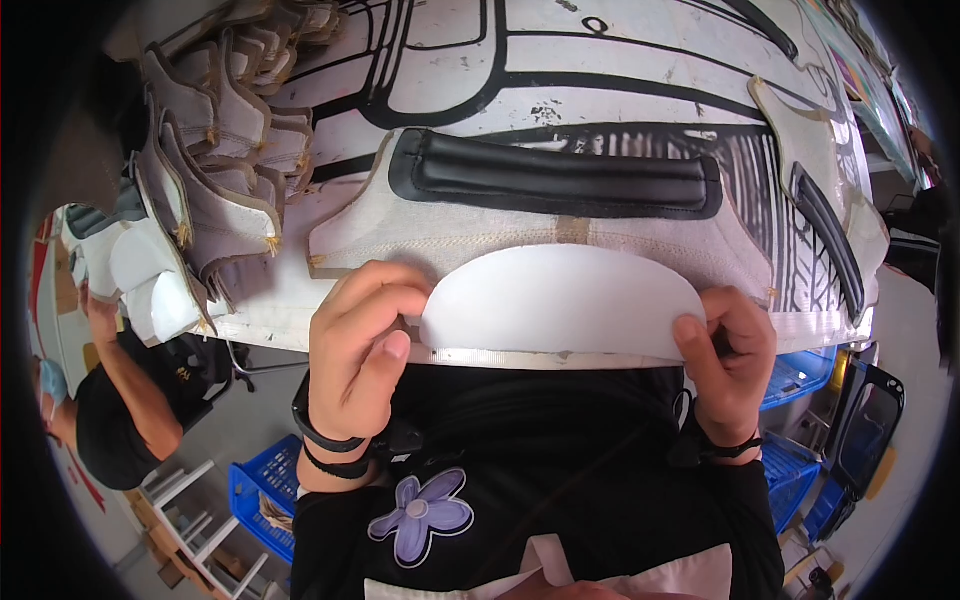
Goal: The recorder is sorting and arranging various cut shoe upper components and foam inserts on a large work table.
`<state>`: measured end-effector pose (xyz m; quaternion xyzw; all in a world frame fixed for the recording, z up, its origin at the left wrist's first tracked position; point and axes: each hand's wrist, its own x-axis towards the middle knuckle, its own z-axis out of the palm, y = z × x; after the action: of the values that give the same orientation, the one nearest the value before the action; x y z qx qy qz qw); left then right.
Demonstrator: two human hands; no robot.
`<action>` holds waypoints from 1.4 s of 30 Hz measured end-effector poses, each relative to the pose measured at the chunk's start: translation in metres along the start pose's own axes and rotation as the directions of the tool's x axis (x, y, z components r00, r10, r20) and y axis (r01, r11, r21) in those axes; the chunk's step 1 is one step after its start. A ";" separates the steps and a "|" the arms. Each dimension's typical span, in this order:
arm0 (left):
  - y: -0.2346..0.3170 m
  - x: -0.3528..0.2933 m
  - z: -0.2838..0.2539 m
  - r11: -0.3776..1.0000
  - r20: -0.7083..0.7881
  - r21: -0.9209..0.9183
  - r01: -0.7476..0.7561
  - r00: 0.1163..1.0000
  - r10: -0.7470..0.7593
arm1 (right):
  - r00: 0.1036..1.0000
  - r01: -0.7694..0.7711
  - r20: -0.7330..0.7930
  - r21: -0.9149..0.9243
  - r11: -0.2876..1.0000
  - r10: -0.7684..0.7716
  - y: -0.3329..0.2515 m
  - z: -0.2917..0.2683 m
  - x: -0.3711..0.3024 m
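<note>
My left hand (352, 350) has curled fingers at the left end of a white half-moon sheet (565, 300); its thumb shows apart from the sheet, and some fingertips are hidden. With the thumb on the front face, my right hand (735, 350) pinches the sheet's right end. The sheet's curved edge points away from me, and its straight side lies along the table's near edge. Just beyond it, a grey-beige fabric piece (450, 235) lies flat, bearing a stitched black padded strip (560, 178).
Several stacked, curled fabric pieces (225, 150) stand at the left of the white table (640, 40). Another fabric piece (800, 130) with a black strip (828, 240) lies at right. Blue crates (262, 490) sit below the table. A co-worker's arm (135, 380) holds white pieces at far left.
</note>
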<state>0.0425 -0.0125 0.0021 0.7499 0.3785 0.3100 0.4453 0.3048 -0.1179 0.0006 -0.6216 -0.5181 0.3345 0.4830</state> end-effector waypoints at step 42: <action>0.016 0.012 0.022 0.860 0.078 0.507 -0.057 0.997 0.020 | 0.991 0.123 0.105 -0.431 0.894 -0.086 -0.015 0.010 0.011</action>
<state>0.0710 -0.0171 0.0094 0.8586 0.4161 0.1815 0.2383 0.2933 -0.1047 0.0131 -0.6707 -0.6321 0.2093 0.3267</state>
